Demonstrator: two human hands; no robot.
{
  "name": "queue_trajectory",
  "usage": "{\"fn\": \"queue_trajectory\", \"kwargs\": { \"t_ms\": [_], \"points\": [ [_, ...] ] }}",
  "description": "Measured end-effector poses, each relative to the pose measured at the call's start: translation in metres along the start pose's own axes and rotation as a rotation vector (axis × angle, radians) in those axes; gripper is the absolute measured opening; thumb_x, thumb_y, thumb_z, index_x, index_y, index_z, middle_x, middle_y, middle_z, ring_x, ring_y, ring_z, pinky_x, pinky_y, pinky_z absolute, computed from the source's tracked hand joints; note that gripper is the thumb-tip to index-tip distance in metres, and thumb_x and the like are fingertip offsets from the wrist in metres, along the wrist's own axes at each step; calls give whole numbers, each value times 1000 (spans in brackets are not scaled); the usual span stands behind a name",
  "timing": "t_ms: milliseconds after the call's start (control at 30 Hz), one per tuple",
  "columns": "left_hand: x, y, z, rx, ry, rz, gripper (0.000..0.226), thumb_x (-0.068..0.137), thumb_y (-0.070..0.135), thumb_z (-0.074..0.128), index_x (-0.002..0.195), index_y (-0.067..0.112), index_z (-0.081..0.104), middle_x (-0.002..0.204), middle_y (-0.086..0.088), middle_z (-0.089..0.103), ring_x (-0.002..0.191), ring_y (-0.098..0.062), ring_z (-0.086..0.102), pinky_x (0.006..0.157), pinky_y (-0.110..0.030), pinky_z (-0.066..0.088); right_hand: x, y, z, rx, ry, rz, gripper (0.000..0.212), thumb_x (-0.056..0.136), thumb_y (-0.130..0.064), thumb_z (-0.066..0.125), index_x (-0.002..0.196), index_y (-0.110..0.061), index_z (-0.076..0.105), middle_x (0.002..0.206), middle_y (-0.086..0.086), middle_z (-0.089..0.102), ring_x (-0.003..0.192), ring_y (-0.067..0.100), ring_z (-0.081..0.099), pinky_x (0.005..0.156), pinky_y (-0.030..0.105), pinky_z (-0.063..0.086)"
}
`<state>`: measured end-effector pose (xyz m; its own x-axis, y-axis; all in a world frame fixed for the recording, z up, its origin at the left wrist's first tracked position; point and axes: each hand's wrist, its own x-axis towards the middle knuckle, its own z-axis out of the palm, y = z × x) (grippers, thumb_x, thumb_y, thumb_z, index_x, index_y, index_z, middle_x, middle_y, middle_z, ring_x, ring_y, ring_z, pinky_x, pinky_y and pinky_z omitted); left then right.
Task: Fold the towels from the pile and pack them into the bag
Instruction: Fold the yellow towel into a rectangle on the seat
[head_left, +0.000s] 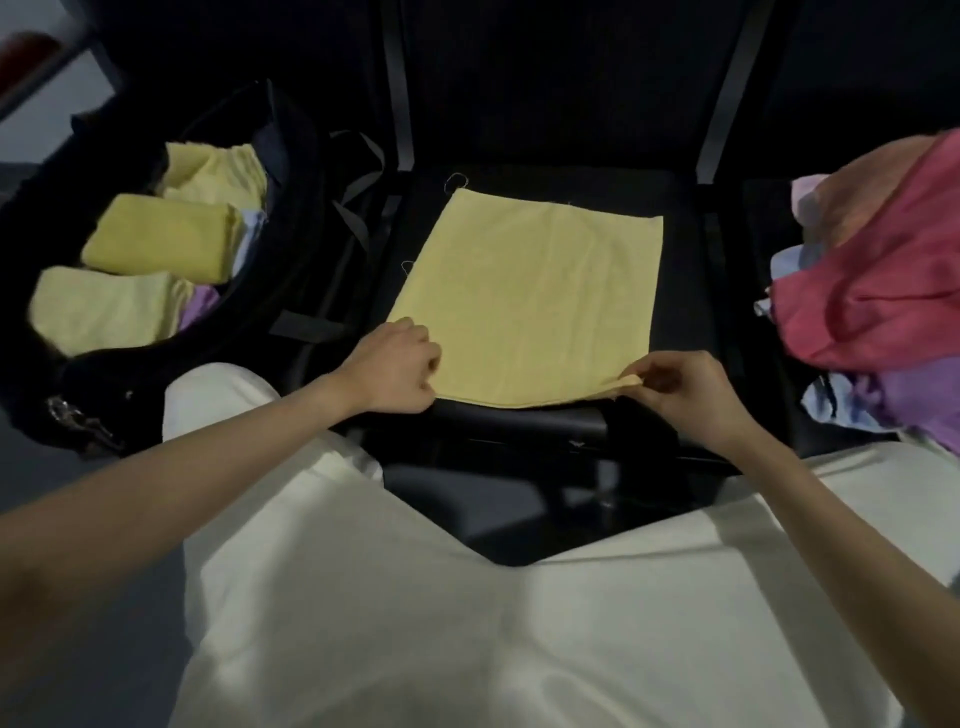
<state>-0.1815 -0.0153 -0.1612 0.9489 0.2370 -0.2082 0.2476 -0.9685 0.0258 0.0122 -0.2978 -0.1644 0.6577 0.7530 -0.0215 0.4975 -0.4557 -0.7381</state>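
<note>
Yellow towel (530, 301): flat on black chair seat (685, 332), near edge along seat's front edge. Left hand (395, 371) fingers clenched on near-left corner; right hand (680, 387) pinches lifted near-right corner. Bag (291, 171) left, holding folded towels (161, 236); pile (878, 291) right.

Two bare forearms are seen, one entering from 8 o'clock and one from 4 o'clock; no sleeves reach the wrists or forearms. The left hand (397, 366) and the right hand (685, 397) are uncovered, without gloves. The lap, filling the frame from 5 to 7 o'clock, is covered by a smooth, pale cream-white garment (415, 623), softly creased at the middle.
</note>
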Motion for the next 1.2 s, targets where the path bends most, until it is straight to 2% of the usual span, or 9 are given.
{"fn": "queue_trajectory", "kwargs": {
  "t_ms": [133,300,433,567,700,767,833,1000,1200],
  "points": [
    [27,55,5,-256,6,164,52,79,49,67,120,19,56,116,-1,56,110,-19,47,95,-35,40,3,4,-2,41,47,7,29,68,-13,83,66,-31,60,76,1,66,67,18,64,70,34,53],
    [62,111,16,-475,70,305,37,85,32,68,115,12,61,110,-3,60,102,-17,51,86,-27,40,6,1,-11,50,20,-14,21,64,-22,84,67,-29,65,80,-6,61,70,23,61,67,32,50],
    [79,138,22,-767,76,196,11,87,12,63,95,6,68,86,-5,65,78,-16,57,70,-30,42,20,4,-20,198,-81,88,26,60,-46,79,64,-21,71,72,-2,67,66,14,61,64,22,48],
    [84,140,24,-932,48,94,11,89,21,65,82,15,60,69,11,55,63,-5,49,62,-24,36,73,32,-22,61,41,272,26,83,-29,71,81,-3,72,86,14,71,76,16,62,74,31,48],
    [87,137,15,-1237,6,-37,17,89,13,65,102,2,65,91,-6,67,79,-14,62,72,-26,48,136,46,-27,-38,230,452,33,88,-22,63,75,8,63,77,24,64,78,34,63,72,38,49],
    [87,132,7,-1367,-47,-126,18,88,7,66,102,-5,64,79,-7,61,64,-9,58,58,-19,46,163,49,-29,-47,243,523,33,87,-27,63,66,-5,50,69,10,56,78,30,60,75,39,52],
    [87,124,0,-1421,-136,-185,9,88,9,67,93,1,65,69,-4,56,54,-7,55,50,-17,46,183,48,-27,-99,276,568,30,86,-35,65,80,-9,51,92,11,62,99,32,58,88,44,51],
    [88,115,0,-1442,-360,-246,17,81,17,73,90,3,67,77,-7,64,72,-17,63,73,-30,52,220,42,-18,-190,269,662,47,82,-31,72,117,-8,53,128,15,52,123,33,43,98,41,43],
    [85,124,-1,-1494,-642,-227,25,68,20,68,91,9,66,76,0,61,78,-16,58,75,-27,47,211,50,-24,-211,276,621,22,85,-10,65,103,-10,54,111,8,59,102,27,58,75,35,46]
  ]
}}
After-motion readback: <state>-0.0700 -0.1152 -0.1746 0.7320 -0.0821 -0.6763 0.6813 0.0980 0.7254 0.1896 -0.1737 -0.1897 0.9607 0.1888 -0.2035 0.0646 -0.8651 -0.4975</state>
